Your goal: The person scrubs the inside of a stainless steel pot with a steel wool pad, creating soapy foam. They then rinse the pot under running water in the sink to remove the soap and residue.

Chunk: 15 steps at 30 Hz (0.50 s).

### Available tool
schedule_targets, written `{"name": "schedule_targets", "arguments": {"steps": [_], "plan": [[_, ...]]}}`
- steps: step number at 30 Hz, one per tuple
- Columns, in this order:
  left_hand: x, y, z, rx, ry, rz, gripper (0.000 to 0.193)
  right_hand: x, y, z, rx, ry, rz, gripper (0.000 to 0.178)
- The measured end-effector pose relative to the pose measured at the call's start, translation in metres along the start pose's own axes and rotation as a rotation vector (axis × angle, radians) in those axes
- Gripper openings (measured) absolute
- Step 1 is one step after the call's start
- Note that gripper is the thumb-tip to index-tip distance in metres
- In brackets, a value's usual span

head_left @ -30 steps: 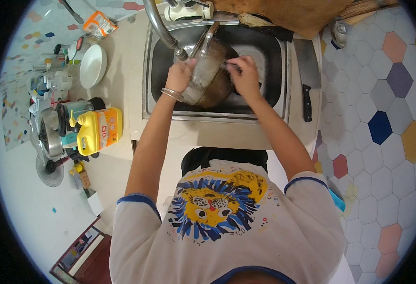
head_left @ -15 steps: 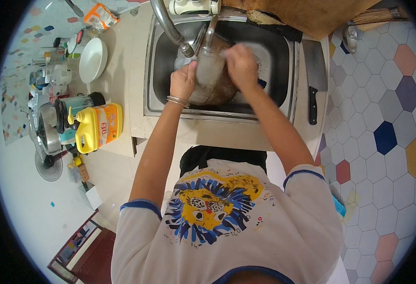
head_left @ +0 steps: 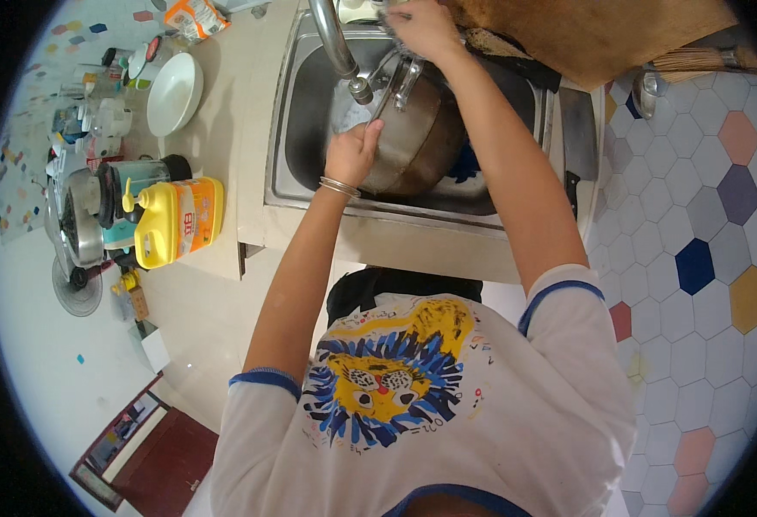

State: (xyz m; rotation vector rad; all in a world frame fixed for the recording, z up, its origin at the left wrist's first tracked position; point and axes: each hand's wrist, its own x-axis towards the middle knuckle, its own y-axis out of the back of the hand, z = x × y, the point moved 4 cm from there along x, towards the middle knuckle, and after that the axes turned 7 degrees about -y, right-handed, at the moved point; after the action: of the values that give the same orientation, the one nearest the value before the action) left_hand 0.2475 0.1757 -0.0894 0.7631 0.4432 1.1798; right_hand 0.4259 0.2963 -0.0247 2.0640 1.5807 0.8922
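A large round metal pot [head_left: 413, 159], its outer side stained brown, lies tilted in the steel sink [head_left: 305, 129]. Its shiny loop handle [head_left: 408, 84] points up on the far side. My left hand [head_left: 354, 153] is closed on the pot's rim at its left. Beyond the pot, by the sink's far edge, my right hand [head_left: 423, 28] is held with curled fingers; a small greyish thing seems to be at the fingertips, too unclear to name. The curved tap [head_left: 335, 43] hangs above the pot's left side. Something dark blue [head_left: 466, 164] lies in the sink right of the pot.
A cleaver [head_left: 579, 129] lies on the counter right of the sink, near a large brown board [head_left: 585, 34]. On the left stand a yellow pump jug [head_left: 176, 222], a white bowl [head_left: 175, 95] and several jars. A ladle [head_left: 644, 95] and bamboo brush [head_left: 697, 60] are at far right.
My right hand has gone from the pot's right side up to the sink's far edge. My left hand stays on the rim, and the pot's handle is now in clearer view.
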Motion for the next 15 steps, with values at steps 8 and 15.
{"name": "schedule_targets", "arguments": {"steps": [8, 15], "plan": [[0.005, 0.001, -0.002, 0.008, 0.000, -0.015, 0.052, -0.004, -0.004, -0.009, 0.055, 0.112, 0.050, 0.016], [-0.001, 0.000, 0.006, 0.006, -0.083, 0.055, 0.040, -0.138, 0.033, 0.003, 0.184, 0.022, 0.196, 0.011]]}}
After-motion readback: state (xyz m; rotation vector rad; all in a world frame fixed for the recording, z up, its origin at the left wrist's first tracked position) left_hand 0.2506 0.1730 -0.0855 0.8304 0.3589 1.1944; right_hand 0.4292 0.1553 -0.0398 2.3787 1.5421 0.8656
